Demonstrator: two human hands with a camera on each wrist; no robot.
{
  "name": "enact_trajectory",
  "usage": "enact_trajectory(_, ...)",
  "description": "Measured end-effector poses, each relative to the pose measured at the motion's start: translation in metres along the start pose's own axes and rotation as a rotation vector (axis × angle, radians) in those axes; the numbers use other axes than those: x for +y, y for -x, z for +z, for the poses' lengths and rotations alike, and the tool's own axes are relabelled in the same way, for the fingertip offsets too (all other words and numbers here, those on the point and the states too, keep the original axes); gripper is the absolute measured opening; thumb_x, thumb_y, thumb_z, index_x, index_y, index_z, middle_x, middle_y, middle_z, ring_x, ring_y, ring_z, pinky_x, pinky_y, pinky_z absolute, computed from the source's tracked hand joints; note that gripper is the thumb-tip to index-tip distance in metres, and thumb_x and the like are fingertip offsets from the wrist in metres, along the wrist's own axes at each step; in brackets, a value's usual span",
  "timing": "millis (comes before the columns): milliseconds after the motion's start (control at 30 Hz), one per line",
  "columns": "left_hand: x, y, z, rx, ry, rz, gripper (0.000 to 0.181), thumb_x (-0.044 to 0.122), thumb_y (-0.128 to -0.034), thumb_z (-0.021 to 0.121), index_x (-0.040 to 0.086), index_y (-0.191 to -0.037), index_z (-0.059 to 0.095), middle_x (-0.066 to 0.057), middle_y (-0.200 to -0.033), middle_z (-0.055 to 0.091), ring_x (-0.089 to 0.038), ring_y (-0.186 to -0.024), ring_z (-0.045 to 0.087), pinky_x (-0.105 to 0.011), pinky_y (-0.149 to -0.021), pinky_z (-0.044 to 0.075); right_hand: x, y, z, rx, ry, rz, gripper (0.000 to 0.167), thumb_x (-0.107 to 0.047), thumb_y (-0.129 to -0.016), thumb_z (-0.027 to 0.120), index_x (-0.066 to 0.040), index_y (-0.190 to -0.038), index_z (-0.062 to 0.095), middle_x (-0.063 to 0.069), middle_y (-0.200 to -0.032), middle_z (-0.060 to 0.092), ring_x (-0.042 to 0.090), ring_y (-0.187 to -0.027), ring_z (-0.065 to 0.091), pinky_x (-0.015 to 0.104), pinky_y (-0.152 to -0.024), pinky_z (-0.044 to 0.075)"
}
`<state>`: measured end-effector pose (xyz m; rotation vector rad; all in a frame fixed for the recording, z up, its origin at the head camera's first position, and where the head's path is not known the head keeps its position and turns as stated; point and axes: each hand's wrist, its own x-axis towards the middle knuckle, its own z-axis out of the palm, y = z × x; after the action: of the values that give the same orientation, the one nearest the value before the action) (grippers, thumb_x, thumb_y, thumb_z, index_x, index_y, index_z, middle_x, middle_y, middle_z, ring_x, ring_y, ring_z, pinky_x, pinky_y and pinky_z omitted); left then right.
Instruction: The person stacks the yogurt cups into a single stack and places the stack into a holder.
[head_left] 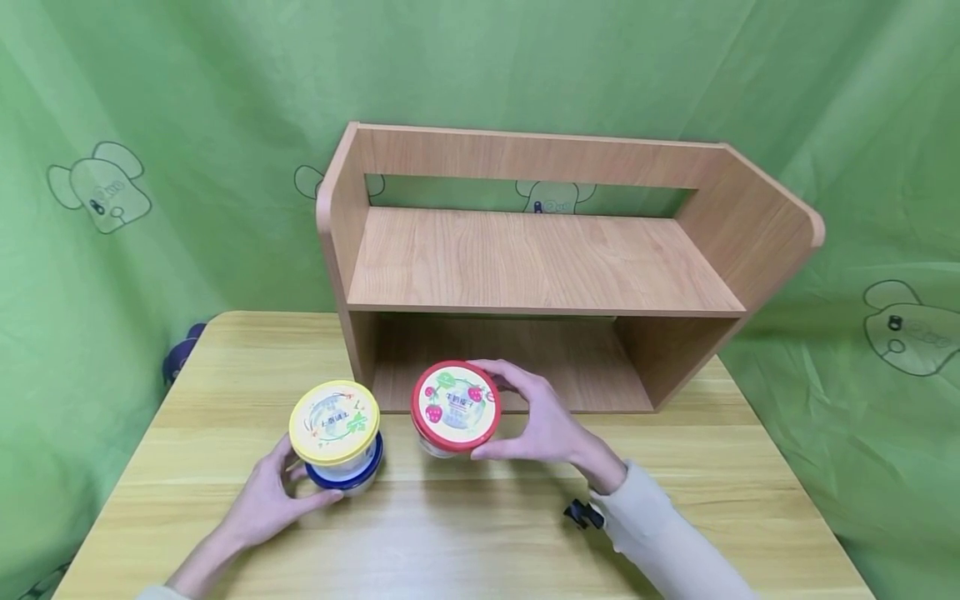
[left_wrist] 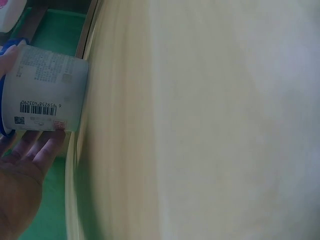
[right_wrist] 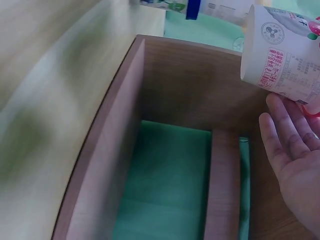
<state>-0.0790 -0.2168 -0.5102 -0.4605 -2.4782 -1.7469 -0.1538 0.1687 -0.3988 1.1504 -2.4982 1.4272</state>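
Low on the tabletop at the left, my left hand [head_left: 262,504] grips a blue-lidded paper tub [head_left: 366,481] between thumb and fingers. A yellow-lidded tub [head_left: 334,422] is stacked on top of it. In the left wrist view the blue-lidded tub [left_wrist: 47,90] shows a barcode, with fingers curled below it. Nearer the middle, my right hand [head_left: 543,421] holds a red-lidded tub [head_left: 456,407] by its side, the lid's berry pictures facing up. The right wrist view shows this tub [right_wrist: 285,55] off the surface, beside the shelf, its side printed with red and grey text.
A two-level wooden shelf unit [head_left: 547,258] stands at the back of the light wood table [head_left: 480,533]. Its lower compartment opens just behind the red-lidded tub. Green curtain [head_left: 225,208] hangs behind. A small black object [head_left: 583,514] is beside the right sleeve.
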Motion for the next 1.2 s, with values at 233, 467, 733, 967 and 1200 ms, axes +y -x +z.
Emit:
enact_trajectory(233,0.000,0.000,0.001,0.004,0.000,0.001,0.101,0.007,-0.0746,0.095,0.003,-0.158,0.039,-0.027,-0.145,0.059,0.015,-0.125,0.054,-0.011,-0.104,0.053,-0.011,-0.012,0.001,0.010,-0.017,-0.034,0.098,-0.020,-0.064,0.100,-0.015,-0.151,0.053,0.003,-0.141,0.067,0.015,-0.122,0.065,0.034,-0.104,0.061)
enact_trajectory(467,0.002,0.000,0.000,-0.002,-0.019,-0.019,0.100,0.011,-0.0759,0.095,0.005,-0.158,0.039,-0.024,-0.147,0.060,0.017,-0.125,0.052,-0.011,-0.103,0.054,-0.021,-0.023,0.001,0.012,-0.018,-0.062,0.100,-0.018,-0.063,0.101,-0.013,-0.150,0.053,0.005,-0.143,0.067,0.015,-0.124,0.065,0.033,-0.106,0.060)
enact_trajectory(733,-0.002,0.000,0.000,-0.001,-0.031,-0.029,0.101,0.012,-0.0757,0.095,0.003,-0.158,0.038,-0.025,-0.147,0.059,0.017,-0.124,0.052,-0.012,-0.103,0.054,-0.031,-0.035,0.002,-0.006,-0.016,-0.075,0.099,-0.020,-0.065,0.101,-0.012,-0.151,0.053,0.005,-0.145,0.065,0.017,-0.125,0.064,0.033,-0.106,0.059)
enact_trajectory(967,-0.002,0.000,-0.001,-0.005,-0.040,-0.064,0.100,0.014,-0.0764,0.095,0.003,-0.158,0.038,-0.022,-0.147,0.060,0.018,-0.124,0.052,-0.012,-0.104,0.054,-0.039,-0.047,0.003,-0.036,-0.030,-0.091,0.099,-0.020,-0.066,0.100,-0.013,-0.152,0.052,0.004,-0.145,0.065,0.019,-0.121,0.064,0.032,-0.104,0.059)
enact_trajectory(1200,-0.001,-0.001,-0.001,-0.011,-0.032,-0.081,0.104,0.014,-0.0753,0.096,0.002,-0.159,0.036,-0.023,-0.149,0.058,0.018,-0.123,0.052,-0.010,-0.104,0.052,-0.046,-0.058,0.006,-0.051,-0.031,-0.116,0.101,-0.021,-0.065,0.101,-0.012,-0.152,0.051,0.005,-0.144,0.066,0.019,-0.120,0.065,0.033,-0.106,0.059)
